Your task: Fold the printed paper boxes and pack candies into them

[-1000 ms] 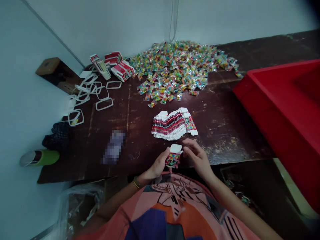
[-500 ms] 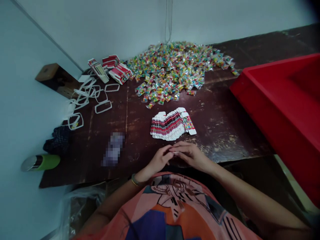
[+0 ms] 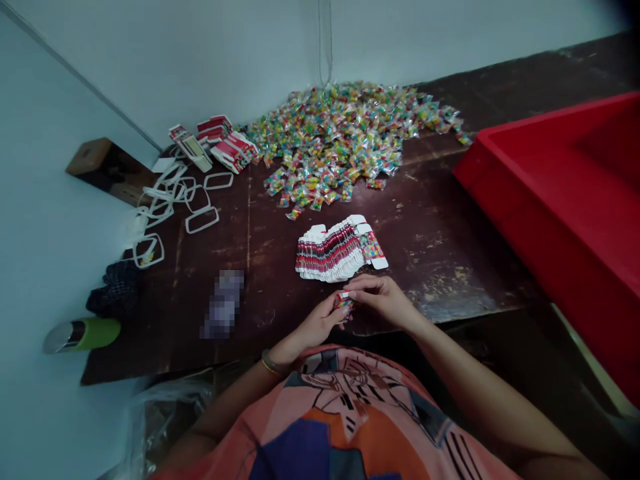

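Note:
A small red patterned box (image 3: 344,301) with a white top edge is between my two hands near the table's front edge. My left hand (image 3: 323,321) grips its lower left side, thumb across the front. The fingers of my right hand (image 3: 380,299) are closed on its upper right part. Just beyond my hands lies a fanned row of flat red and white cartons (image 3: 330,252), with a colourful printed one at its right end. Farther back spreads a large heap of small clear packets with colourful pieces (image 3: 340,140).
A big red tray (image 3: 550,180) stands at the right of the dark table (image 3: 280,247). At the left are white bands (image 3: 203,220), carton bundles (image 3: 235,150), a wooden block (image 3: 115,170), a dark cloth (image 3: 116,290), a green bottle (image 3: 97,333) and a blurred flat object (image 3: 224,303).
The red box has come into view between my fingers, where only a thin pale edge showed before. My right hand has moved slightly up, and the camera view has shifted a little.

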The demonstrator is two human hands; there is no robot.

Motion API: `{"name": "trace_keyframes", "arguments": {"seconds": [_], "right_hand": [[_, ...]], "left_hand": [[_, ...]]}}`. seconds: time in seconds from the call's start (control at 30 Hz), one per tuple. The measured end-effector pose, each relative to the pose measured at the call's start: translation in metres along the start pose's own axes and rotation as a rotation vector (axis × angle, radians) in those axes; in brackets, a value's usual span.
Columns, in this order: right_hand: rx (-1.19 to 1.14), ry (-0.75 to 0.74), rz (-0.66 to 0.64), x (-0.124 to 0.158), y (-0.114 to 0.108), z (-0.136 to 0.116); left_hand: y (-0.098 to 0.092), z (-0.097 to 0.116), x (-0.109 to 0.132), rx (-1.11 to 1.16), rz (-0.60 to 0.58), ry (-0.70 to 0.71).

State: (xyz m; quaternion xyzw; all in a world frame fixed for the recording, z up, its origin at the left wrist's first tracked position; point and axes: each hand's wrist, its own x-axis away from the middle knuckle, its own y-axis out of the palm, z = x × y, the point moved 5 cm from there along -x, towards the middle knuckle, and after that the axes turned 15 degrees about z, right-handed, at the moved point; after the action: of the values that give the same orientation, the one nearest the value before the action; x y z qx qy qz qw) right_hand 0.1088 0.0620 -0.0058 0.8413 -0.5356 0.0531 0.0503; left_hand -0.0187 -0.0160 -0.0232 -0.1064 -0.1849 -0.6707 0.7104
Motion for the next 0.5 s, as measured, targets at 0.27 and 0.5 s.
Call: {"name": "trace_keyframes", "arguments": {"seconds": [0.27,0.5], "right_hand": [[0.235,-0.202,0.124,0.032,-0.022,-0.004],[0.655,0.038,-0.273,0.055,-0.118,-0.021]], "left_hand": [[0.026,-0.005,0.003,0.243,-0.138,-0.253],[0.017,0.011,-0.004,0.097,-0.252,-0.150]]}}
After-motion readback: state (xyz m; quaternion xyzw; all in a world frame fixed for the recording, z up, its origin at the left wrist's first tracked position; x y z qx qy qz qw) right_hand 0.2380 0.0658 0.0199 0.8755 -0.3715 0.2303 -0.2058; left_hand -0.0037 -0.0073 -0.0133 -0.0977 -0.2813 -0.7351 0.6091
